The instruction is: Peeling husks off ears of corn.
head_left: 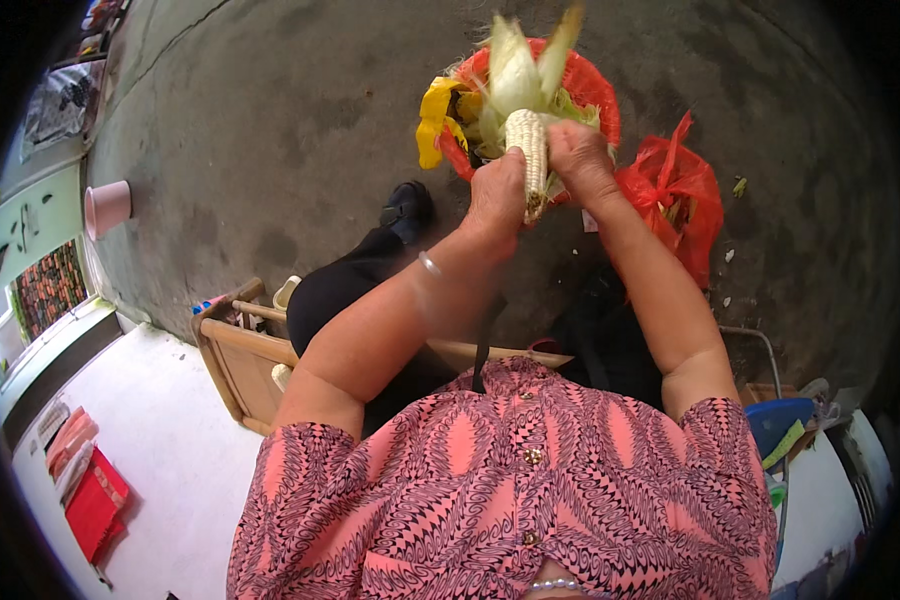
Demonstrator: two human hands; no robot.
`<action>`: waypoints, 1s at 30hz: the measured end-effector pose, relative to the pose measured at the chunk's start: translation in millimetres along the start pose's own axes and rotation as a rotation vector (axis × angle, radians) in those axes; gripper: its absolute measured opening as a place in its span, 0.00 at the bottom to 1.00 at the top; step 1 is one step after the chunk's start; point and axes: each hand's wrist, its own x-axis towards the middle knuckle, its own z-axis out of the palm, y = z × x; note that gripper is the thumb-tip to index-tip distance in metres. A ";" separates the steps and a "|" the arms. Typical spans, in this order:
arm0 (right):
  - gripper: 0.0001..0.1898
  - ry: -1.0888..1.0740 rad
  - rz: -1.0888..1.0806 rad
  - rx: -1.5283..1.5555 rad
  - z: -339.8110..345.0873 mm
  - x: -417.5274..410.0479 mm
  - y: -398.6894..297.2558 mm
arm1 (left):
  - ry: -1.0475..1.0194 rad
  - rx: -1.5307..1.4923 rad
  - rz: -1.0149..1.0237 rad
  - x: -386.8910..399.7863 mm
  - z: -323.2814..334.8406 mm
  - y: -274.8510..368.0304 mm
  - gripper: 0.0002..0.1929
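A pale ear of corn (526, 154), its rows of white kernels bare, lies in the grip of my left hand (497, 193), thumb along its side. Its brownish end points back toward me. Right beside the cob, my right hand (579, 156) is closed in a fist around part of the corn husk (515, 79). Blurred pale green husk leaves spread out beyond both hands. Beneath them stands a container lined with a red plastic bag (596, 86), with more husks inside. A yellow plastic piece (435, 124) hangs over its left side.
A knotted red plastic bag (682, 187) sits on the concrete floor (285, 112) to the right. Left of me is a wooden stool or chair (244, 360), with another ear of corn (280, 376) partly hidden by my arm. A pink bucket (109, 208) stands further left.
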 end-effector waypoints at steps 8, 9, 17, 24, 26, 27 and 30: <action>0.20 -0.303 0.554 0.684 -28.1 -14.2 -49.9 | -0.034 -0.161 -0.009 -10.1 0.0 12.2 0.17; 0.20 -0.292 0.556 0.679 -23.1 -12.9 -42.7 | -0.106 -0.115 -0.023 -7.0 -0.8 8.1 0.17; 0.13 0.156 0.183 0.056 -13.3 10.8 -0.7 | -0.270 -0.232 -0.078 -25.9 3.8 8.7 0.16; 0.07 0.160 -0.078 -0.188 -5.3 25.1 36.3 | -0.292 -0.314 -0.169 -37.6 -3.0 16.0 0.17; 0.10 0.190 0.278 0.403 -5.8 31.7 44.8 | -0.291 -0.333 -0.210 -41.7 -1.8 16.4 0.18; 0.10 0.186 0.276 0.409 -5.4 28.6 36.8 | -0.273 -0.362 -0.246 -44.2 -4.7 16.7 0.18; 0.22 -0.192 0.608 0.656 -29.4 25.2 8.1 | -0.251 -0.426 -0.199 -42.3 -12.9 21.3 0.19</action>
